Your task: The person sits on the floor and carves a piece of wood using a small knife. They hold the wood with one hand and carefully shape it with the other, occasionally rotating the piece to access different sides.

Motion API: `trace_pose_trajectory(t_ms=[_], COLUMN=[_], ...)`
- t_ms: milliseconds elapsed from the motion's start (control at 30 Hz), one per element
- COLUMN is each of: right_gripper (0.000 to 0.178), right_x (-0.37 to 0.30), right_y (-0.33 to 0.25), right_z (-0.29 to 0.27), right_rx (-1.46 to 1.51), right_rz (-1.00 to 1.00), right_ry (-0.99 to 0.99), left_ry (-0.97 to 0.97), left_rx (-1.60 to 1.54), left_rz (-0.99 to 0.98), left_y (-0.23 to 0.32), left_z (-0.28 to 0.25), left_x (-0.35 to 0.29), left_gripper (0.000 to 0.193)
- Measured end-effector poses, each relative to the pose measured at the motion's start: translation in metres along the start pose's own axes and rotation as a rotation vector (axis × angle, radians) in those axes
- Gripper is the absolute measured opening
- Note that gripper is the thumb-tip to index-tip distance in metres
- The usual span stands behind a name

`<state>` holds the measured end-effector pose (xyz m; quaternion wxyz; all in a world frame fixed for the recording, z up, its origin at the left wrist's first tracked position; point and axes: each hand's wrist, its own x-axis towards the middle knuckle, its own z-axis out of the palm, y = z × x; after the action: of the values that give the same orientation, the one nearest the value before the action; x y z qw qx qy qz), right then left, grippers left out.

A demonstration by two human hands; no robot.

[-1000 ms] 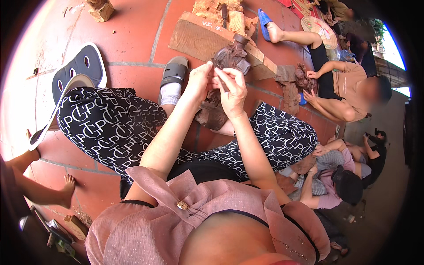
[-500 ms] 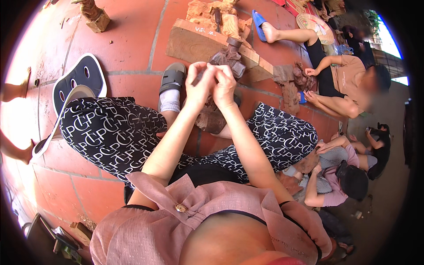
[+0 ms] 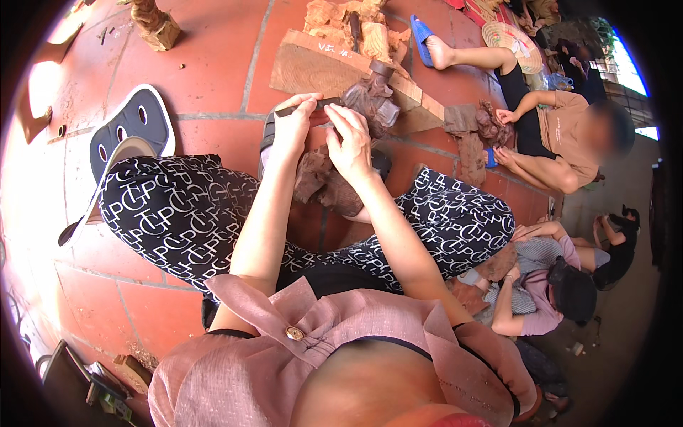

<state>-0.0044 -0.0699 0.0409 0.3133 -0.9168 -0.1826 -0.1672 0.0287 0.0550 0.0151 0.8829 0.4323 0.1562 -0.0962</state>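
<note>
Hands (image 3: 348, 142) loosely curled, seemingly on dark strip (image 3: 327, 103)

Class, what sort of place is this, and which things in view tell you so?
Probably a wood-carving workshop: a dark carved piece sits low in front, pale cut wood and a handled tool lie by a wooden block, and a seated co-worker is beside another carving.

Strong daylight here, pouring in from the left and burning the floor (image 3: 213, 78) out to white along that rim! Another hard glare at the upper right, fringed blue. Lower down, the right side lies dim and grey. Mid-frame, the hands (image 3: 350, 146) are bright and fairly crisp, the carving (image 3: 327, 183) darker below. Black rings the view, lines bow toward it, and a seated person's (image 3: 567, 135) head is smeared with blur.
</note>
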Motion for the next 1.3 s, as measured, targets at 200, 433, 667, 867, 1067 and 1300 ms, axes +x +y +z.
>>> trace_pose_trajectory(t_ms=[200,433,667,867,1067,1300], right_gripper=[0.046,0.049,0.054,0.055,0.054,0.045], right_x=[0.006,0.007,-0.003,0.003,0.0,-0.003], right_y=[-0.003,0.0,-0.003,-0.002,-0.003,0.002], right_z=[0.003,-0.001,0.002,-0.003,-0.004,-0.008], right_rx=[0.024,0.033,-0.022,-0.035,0.081,0.159], right_rz=[0.054,0.047,0.017,0.034,0.068,0.013], right_ry=[0.025,0.043,-0.025,-0.015,0.011,-0.01], left_ry=[-0.044,-0.052,-0.06,-0.069,-0.055,-0.01], left_rx=[-0.168,-0.121,0.035,-0.065,0.022,0.164], left_rz=[-0.014,-0.017,-0.005,0.011,0.037,0.082], left_y=[-0.004,0.004,0.005,0.004,0.009,0.011], left_z=[0.012,0.02,0.006,0.015,0.018,0.01], left_x=[0.004,0.003,0.001,0.005,-0.002,-0.009], left_gripper=[0.023,0.024,0.024,0.023,0.022,0.021])
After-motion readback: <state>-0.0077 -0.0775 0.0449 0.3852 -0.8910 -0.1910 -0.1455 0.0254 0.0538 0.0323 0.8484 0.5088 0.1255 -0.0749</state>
